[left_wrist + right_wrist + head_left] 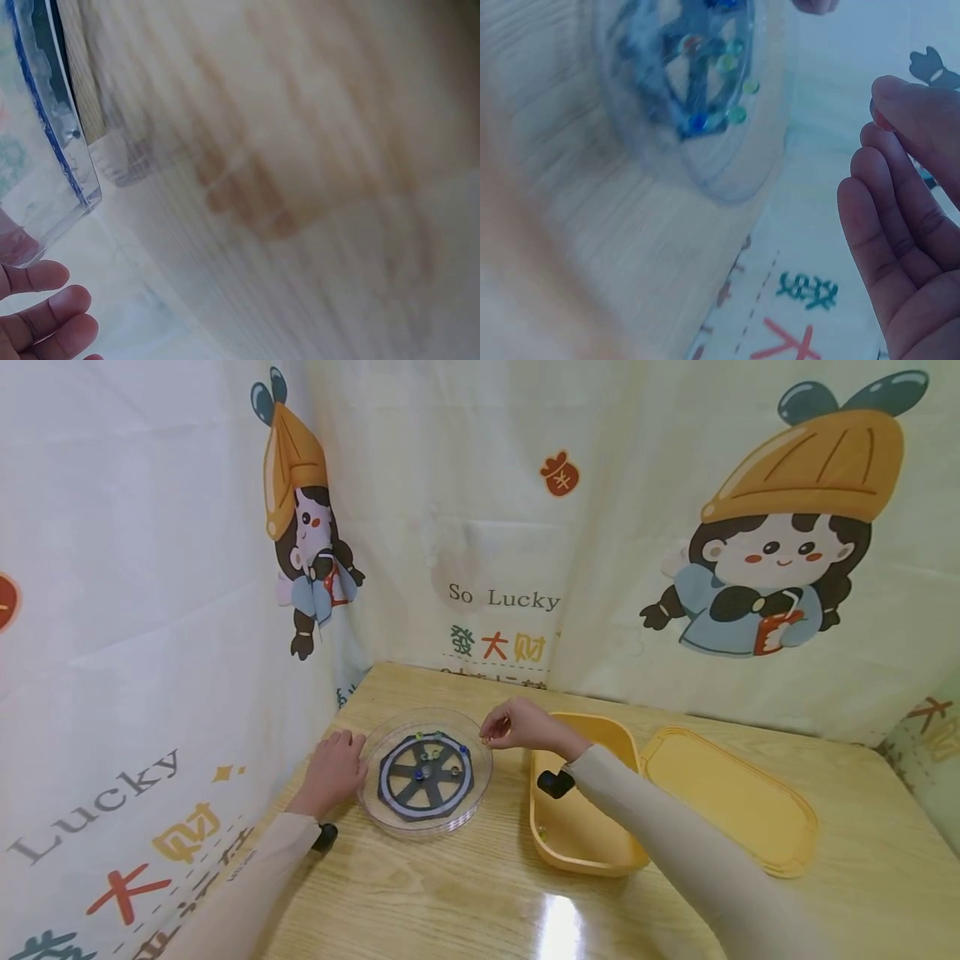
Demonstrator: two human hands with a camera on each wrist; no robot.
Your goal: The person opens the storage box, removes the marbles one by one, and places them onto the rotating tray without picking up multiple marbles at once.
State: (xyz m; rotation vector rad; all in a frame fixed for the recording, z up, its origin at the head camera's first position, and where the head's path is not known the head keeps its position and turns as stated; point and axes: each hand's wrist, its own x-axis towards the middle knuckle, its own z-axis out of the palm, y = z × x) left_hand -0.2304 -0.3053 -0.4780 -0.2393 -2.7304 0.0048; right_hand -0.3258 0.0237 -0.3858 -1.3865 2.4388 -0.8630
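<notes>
A clear round dish [448, 829] with a dark wheel-shaped pattern [432, 797] stands on the table at the left. Several glass marbles lie in it, among them a blue marble [698, 121] and a green marble [736, 115]. At the dish's left side is my left hand [335, 768], its fingers loosely bent by the wall; in the left wrist view its fingertips [69, 301] are beside the clear edge. Just off the dish's right rim, my right hand [521, 725] pinches a small marble [883, 120] with a reddish tint between thumb and forefinger, mostly hidden by them.
Right of the dish stands a deep yellow box [588, 857], under my right forearm, with a small marble [542, 832] inside near its left wall. Farther right lies a flat yellow lid [735, 797]. Printed cloth [487, 543] hangs behind and at the left.
</notes>
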